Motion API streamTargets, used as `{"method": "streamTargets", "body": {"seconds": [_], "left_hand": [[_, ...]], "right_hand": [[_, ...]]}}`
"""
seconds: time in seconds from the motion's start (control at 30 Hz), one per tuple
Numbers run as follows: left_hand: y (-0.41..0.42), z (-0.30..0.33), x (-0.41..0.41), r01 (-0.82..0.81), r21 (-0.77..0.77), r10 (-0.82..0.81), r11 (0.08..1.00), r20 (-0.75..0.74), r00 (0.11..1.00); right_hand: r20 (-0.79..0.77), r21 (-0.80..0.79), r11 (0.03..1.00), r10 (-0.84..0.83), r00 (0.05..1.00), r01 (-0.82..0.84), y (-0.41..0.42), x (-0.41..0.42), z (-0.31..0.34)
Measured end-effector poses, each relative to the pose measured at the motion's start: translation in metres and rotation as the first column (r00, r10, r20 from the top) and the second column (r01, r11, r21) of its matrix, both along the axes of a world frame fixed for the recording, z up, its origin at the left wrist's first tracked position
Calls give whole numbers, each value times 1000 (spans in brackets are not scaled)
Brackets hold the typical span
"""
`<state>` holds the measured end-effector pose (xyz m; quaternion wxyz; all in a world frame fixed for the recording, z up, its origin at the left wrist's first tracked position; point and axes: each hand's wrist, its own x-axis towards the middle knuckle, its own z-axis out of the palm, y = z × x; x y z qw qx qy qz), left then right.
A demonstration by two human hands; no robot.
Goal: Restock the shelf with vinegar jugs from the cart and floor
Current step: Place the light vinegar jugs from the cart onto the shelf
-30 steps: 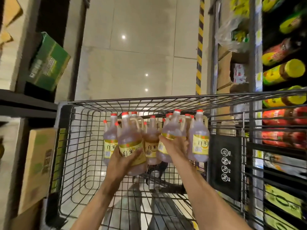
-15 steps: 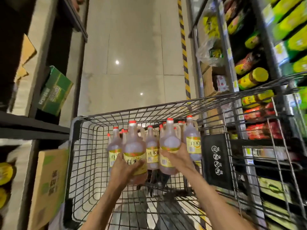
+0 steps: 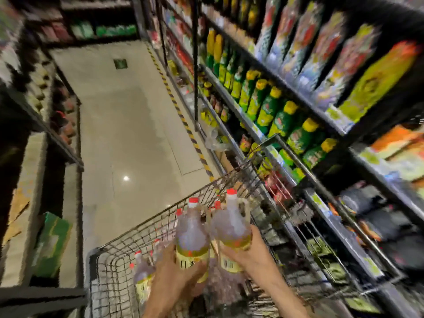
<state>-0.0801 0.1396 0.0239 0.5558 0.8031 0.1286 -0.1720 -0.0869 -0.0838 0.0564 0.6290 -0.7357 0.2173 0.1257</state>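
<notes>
Above cart (image 3: 160, 228): two red-capped, yellow-labelled vinegar jugs (image 3: 192, 237), pale amber.

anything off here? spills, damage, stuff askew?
No spill or damage shows. Each hand grips one vinegar jug: left hand on the left jug, right hand on the right jug, caps on. A green box sits tilted against the left shelving. Motion blur hides fine detail.

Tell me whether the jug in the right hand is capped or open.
Capped: a red cap sits on the neck of the jug held in the right hand.
</notes>
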Motion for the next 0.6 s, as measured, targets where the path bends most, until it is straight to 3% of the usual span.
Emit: {"method": "streamTargets", "body": {"seconds": [0.33, 0.5, 0.6], "left_hand": [[-110, 92, -35, 341, -70, -334, 937, 96, 938], [-177, 121, -85, 489, -34, -485, 872, 82, 871], [-222, 147, -123, 553, -129, -540, 823, 124, 833]], "right_hand": [[153, -127, 938, -303, 941, 323, -86, -119, 91], [199, -82, 879, -448, 872, 470, -136, -206, 116], [208, -2, 835, -538, 817, 550, -165, -260, 131]]}}
